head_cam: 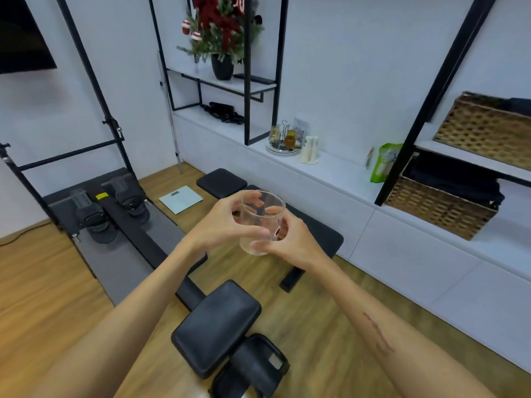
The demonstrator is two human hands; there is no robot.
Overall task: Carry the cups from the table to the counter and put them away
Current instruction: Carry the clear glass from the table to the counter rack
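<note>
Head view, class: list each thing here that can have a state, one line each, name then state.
glass cup: upright, looks empty, held in the air with both hands
left hand: grips the cup's side
right hand: grips the cup near its base
upper basket: on the shelf, contents unclear
lower basket: holds dark fabric

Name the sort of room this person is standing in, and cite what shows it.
Probably a home workout room: a rowing machine, a padded bench and a floor scale, beside a white counter with wicker baskets.
</note>
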